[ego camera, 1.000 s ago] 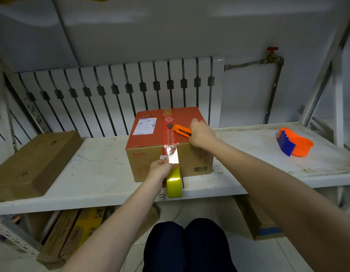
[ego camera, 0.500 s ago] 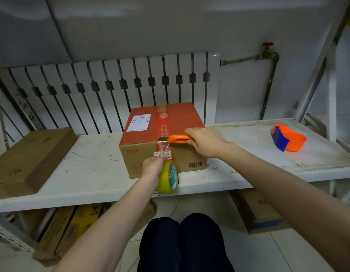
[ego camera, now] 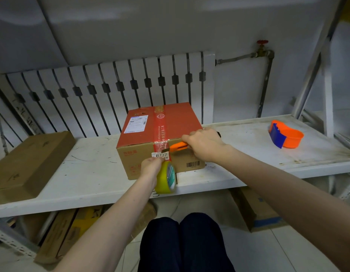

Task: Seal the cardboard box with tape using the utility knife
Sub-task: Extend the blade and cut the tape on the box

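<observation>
A cardboard box [ego camera: 142, 163] with a red top stands on the white shelf [ego camera: 87, 173]. A strip of clear tape [ego camera: 160, 146] runs over its top seam and down the front face. My left hand [ego camera: 150, 166] grips a yellow tape roll [ego camera: 166, 178] hanging in front of the box, below a white number label. My right hand [ego camera: 204, 143] holds an orange utility knife [ego camera: 178, 147] level against the box's front upper edge, its tip at the tape.
A flat brown carton [ego camera: 27, 161] lies at the shelf's left end. An orange and blue tape dispenser [ego camera: 284, 137] sits at the right. A radiator [ego camera: 111, 91] and pipe stand behind. More cartons [ego camera: 258, 211] lie on the floor below; my knees are at the bottom.
The knife came down from the box top to the front upper edge, its tip now at the tape. The roll turned and stayed low in front of the box.
</observation>
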Demonstrator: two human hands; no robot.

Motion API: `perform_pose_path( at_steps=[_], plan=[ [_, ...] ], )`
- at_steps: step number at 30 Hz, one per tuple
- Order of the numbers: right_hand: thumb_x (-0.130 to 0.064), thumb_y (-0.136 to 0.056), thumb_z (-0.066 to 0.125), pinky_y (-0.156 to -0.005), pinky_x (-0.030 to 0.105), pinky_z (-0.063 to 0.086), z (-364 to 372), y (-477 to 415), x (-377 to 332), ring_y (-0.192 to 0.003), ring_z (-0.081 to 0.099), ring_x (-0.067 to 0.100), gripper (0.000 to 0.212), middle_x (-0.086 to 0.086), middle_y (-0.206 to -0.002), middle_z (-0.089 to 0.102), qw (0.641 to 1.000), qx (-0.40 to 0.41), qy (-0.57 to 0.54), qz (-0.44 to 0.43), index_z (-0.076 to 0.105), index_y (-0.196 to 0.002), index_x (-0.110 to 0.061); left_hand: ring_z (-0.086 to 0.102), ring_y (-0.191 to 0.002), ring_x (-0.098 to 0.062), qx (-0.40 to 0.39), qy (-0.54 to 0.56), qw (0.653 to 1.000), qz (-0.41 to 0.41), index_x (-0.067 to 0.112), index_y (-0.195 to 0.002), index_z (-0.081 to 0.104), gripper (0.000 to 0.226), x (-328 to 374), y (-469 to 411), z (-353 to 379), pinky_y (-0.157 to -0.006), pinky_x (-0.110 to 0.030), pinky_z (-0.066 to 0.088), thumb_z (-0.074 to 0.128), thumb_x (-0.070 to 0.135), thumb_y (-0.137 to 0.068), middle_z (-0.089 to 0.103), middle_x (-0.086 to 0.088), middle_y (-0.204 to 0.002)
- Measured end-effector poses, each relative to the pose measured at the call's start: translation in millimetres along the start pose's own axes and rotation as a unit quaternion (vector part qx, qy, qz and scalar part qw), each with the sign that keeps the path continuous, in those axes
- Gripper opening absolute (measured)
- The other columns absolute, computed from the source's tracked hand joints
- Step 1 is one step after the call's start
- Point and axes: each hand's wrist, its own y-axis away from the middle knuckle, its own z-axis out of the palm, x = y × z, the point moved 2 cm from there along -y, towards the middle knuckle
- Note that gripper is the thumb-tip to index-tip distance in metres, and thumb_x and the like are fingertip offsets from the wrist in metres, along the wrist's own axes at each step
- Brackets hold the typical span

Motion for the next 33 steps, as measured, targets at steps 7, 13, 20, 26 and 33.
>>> perform_pose_path(
  at_steps=[7,13,20,26,33],
  plan=[
    [-0.017,-0.092,0.051,-0.066,0.033,0.035,-7,-2,-10,-0.090,0.060,0.026,0.022,0.005,-0.098,0.063,0.999,-0.018,0.038,0.013,0.050,-0.113,-0.020,0.056,-0.087,-0.024,0.000,-0.016,1.000,0.003,0.016,-0.095,0.055,0.013,0,0,-1,-0.079,-0.032,0.045,0.064,0.021,-0.088,0.058,-0.006,-0.089],
    [-0.018,-0.094,0.048,-0.083,0.038,0.042,-9,-7,-18,-0.098,0.060,0.028,0.023,0.009,-0.107,0.064,0.996,-0.014,0.087,0.009,0.050,-0.118,-0.017,0.057,-0.087,-0.025,-0.010,-0.038,0.999,0.000,0.014,-0.103,0.057,0.020,3,-2,-3,-0.080,-0.031,0.046,0.065,0.023,-0.087,0.059,-0.008,-0.093],
    [-0.022,-0.094,0.050,-0.082,0.037,0.041,-12,-2,-12,-0.096,0.059,0.027,0.024,0.007,-0.105,0.064,0.998,0.029,0.052,0.005,0.052,-0.117,-0.019,0.052,-0.065,-0.018,-0.026,-0.061,0.998,0.002,0.013,-0.091,0.054,0.014,8,-2,-6,-0.074,-0.030,0.041,0.065,0.021,-0.087,0.057,-0.005,-0.081],
    [-0.025,-0.090,0.055,-0.067,0.032,0.036,-12,8,7,-0.086,0.059,0.024,0.021,0.003,-0.094,0.061,0.998,0.039,-0.001,0.041,0.050,-0.111,-0.020,0.054,-0.080,-0.023,-0.036,-0.083,0.996,0.018,0.009,-0.112,0.058,0.028,7,-6,-8,-0.076,-0.031,0.041,0.064,0.023,-0.088,0.057,-0.009,-0.096],
    [-0.018,-0.095,0.039,-0.062,0.034,0.041,-12,-5,5,-0.074,0.049,0.025,0.017,0.007,-0.093,0.056,0.954,0.082,-0.212,0.193,0.048,-0.109,-0.013,0.053,-0.085,-0.026,-0.029,-0.133,0.990,0.023,0.013,-0.093,0.055,0.020,-1,-5,-17,-0.079,-0.032,0.041,0.067,0.027,-0.085,0.058,-0.009,-0.096]
  ],
)
